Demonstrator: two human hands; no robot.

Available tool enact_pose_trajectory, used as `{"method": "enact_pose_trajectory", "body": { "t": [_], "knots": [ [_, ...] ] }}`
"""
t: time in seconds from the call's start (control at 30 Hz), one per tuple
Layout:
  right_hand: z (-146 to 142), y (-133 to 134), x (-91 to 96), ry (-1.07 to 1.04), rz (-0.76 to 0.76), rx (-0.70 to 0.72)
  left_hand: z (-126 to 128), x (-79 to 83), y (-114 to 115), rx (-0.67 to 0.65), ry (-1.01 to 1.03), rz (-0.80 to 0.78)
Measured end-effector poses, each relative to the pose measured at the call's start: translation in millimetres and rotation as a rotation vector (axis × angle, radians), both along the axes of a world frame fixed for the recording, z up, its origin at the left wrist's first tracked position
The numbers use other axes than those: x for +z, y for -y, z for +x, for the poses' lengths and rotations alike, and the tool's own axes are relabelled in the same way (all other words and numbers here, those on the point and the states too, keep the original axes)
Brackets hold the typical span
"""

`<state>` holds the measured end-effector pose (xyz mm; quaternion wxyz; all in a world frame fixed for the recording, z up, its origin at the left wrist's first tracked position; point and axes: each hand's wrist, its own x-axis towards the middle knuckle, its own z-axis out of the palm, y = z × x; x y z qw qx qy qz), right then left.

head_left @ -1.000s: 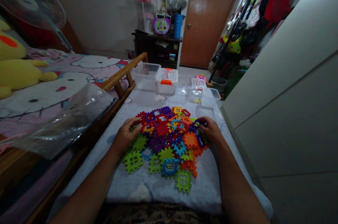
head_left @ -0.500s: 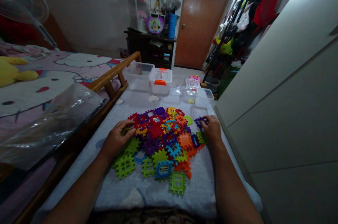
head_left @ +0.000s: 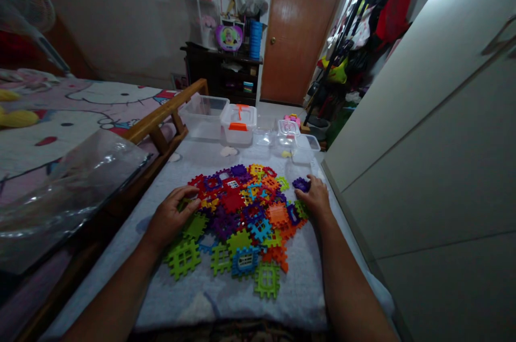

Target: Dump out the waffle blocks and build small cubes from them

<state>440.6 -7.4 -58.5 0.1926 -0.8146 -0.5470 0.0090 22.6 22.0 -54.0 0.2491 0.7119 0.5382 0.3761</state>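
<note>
A pile of colourful plastic interlocking tiles with notched edges lies on the bed cloth in front of me. My left hand [head_left: 173, 214] rests at the pile's left edge, fingers curved and thumb apart, around a partly hidden greenish tile; no firm grip shows. Beyond the right side of the pile, my right hand [head_left: 316, 197] has its thumb and fingers at the edges of a dark purple tile [head_left: 300, 184]. A red tile [head_left: 233, 201] lies mid-pile, an orange tile [head_left: 277, 214] to its right. Closest to me are a blue window tile [head_left: 245, 261] and a green window tile [head_left: 266, 279].
Behind the pile stand a clear open bin [head_left: 206, 119], a lidded box with orange clips [head_left: 238, 126] and a small clear container [head_left: 305, 149]. A wooden bed rail [head_left: 161, 119] runs along the left. A pale cabinet [head_left: 415, 137] borders the right.
The purple tile at my right hand now lies flatter, and the right thumb has shifted to its near edge. My left hand stays by the pile. The whole view has shifted slightly.
</note>
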Motion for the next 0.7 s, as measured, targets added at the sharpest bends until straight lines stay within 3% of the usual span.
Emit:
{"method": "enact_pose_trajectory", "body": {
  "t": [0.13, 0.33, 0.7],
  "knots": [
    [5.8, -3.8, -1.2, -0.036, 0.071, -0.015, 0.0, -0.6, -0.2, -0.001, 0.01, -0.006],
    [25.3, -12.5, -1.6, -0.045, 0.228, -0.209, -1.8, -3.9, -1.3, -0.002, -0.007, -0.002],
    [17.7, -14.2, -0.4, -0.02, 0.116, -0.332, -3.4, -6.3, -3.0, -0.019, -0.039, 0.02]
  ]
}}
